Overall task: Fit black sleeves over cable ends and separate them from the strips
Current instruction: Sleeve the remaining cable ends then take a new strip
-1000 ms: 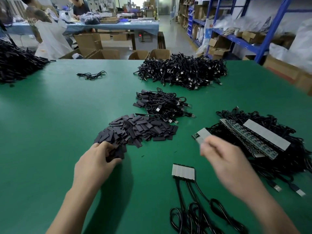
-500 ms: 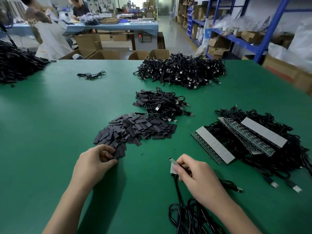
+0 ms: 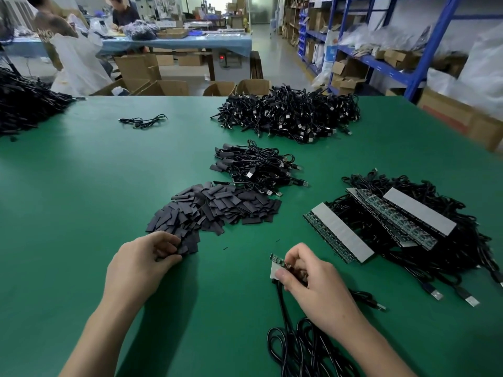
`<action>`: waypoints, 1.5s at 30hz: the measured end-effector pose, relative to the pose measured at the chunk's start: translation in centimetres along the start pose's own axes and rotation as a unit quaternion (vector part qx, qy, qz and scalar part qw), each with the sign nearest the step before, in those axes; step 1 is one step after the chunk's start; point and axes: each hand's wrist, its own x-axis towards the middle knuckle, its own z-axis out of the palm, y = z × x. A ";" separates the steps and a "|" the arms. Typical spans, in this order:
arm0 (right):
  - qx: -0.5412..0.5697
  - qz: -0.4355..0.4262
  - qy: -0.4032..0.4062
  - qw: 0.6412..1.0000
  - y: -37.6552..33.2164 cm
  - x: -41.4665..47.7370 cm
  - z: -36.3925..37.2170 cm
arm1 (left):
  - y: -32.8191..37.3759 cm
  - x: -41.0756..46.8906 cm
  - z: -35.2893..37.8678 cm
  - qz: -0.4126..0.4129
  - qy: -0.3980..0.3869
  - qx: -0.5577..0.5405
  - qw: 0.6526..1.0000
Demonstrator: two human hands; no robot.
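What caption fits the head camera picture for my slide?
Left hand grips black sleeves; right hand pinches a small strip with cables attached.

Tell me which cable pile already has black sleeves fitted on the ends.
The small middle pile, just behind the loose sleeves: flat sleeves cover the ends on its left side. The big far pile shows bare plugs; the right heap carries strips.

You can pass freely over bare table [image 3: 68, 200] at 9 o'clock; sleeve pile [image 3: 215, 210] blocks 12, cable heap [image 3: 462, 240] blocks 2.
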 end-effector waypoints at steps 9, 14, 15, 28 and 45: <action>0.054 -0.023 -0.004 0.998 -0.8 -0.3 -0.3 | 0.1 -0.1 -0.2 0.002 0.036 -0.058 0.998; 0.051 -0.020 -0.013 0.998 -0.5 -0.3 -0.1 | -0.2 0.3 0.2 0.020 0.040 -0.068 0.997; 0.048 -0.020 -0.010 0.999 -0.4 -0.3 -0.1 | -0.3 0.3 0.3 0.024 0.043 -0.070 0.996; 0.013 -0.079 -0.004 0.997 -0.9 1.7 -0.4 | -0.3 -0.7 0.3 0.024 0.046 0.083 0.995; -0.078 -0.124 0.022 0.989 -0.2 2.5 -1.1 | 0.5 -1.0 0.4 0.018 0.079 0.120 0.989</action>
